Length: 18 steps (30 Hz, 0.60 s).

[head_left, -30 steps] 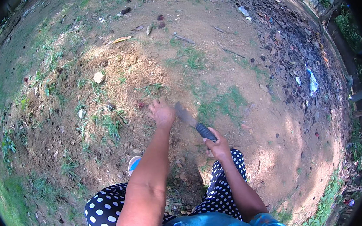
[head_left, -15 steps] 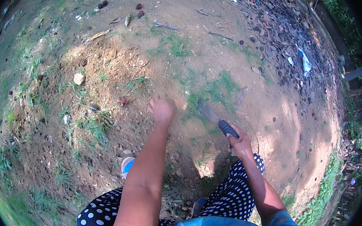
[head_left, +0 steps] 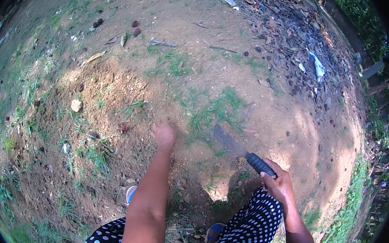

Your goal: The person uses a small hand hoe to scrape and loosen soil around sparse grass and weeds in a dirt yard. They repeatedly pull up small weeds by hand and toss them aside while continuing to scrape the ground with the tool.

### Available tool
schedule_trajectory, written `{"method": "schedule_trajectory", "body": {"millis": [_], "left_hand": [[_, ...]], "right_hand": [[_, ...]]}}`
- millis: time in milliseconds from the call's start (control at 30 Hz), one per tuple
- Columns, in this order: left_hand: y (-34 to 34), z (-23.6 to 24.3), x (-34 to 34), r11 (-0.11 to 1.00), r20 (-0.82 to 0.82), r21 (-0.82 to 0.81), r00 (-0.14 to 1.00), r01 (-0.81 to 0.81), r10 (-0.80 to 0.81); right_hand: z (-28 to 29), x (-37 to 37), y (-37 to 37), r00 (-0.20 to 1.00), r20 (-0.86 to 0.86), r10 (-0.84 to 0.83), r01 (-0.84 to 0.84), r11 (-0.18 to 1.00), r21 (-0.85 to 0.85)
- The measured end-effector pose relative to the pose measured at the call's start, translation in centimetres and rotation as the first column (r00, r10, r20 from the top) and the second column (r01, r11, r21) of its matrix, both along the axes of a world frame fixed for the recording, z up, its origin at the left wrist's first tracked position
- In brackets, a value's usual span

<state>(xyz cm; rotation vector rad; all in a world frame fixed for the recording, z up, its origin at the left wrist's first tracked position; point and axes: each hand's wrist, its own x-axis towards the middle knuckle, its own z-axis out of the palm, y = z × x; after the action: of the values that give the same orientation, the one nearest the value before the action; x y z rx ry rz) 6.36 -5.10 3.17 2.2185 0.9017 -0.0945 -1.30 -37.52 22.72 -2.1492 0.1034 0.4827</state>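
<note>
My right hand (head_left: 279,184) is wrapped around the dark, ribbed handle of a machete-like knife (head_left: 230,142). Its broad grey blade points away and to the left, its tip near a patch of green grass (head_left: 221,107). To the left of the blade, my left hand (head_left: 164,134) reaches down to the bare soil beside that grass. Motion smears its fingers, so I cannot see whether anything is in them. A reddish, spiky husk (head_left: 123,128) lies on the ground left of this hand.
Loose brown soil with a pale stone (head_left: 76,105) and grass tufts (head_left: 96,159) spreads on the left. Sticks (head_left: 163,43) lie farther off. Dark leaf litter (head_left: 289,37) with a whitish plastic scrap (head_left: 317,66) covers the far right. My sandalled foot (head_left: 213,232) is below.
The whole view has shifted, so the ground sits lower and more to the left. My right hand has drawn the knife to the right and nearer me. My left hand stays low over the soil.
</note>
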Motion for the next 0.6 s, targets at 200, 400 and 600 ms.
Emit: {"method": "schedule_trajectory", "body": {"millis": [200,400,600], "left_hand": [[-3.1,-1.7,0.8,0.966,0.116,0.154,0.967,0.209,-0.228],[-6.4,0.6,2.8,0.957,0.1,0.089,0.954,0.275,-0.283],[-5.0,-3.9,6.2,0.938,0.066,0.122,0.94,0.326,-0.335]], "right_hand": [[-13.5,4.1,4.2,0.991,0.131,0.019,-0.02,1.0,0.003],[-13.0,1.7,5.1,0.995,0.036,-0.097,0.088,0.977,0.192],[-10.8,1.3,4.5,0.969,-0.158,-0.19,0.233,0.916,0.326]]}}
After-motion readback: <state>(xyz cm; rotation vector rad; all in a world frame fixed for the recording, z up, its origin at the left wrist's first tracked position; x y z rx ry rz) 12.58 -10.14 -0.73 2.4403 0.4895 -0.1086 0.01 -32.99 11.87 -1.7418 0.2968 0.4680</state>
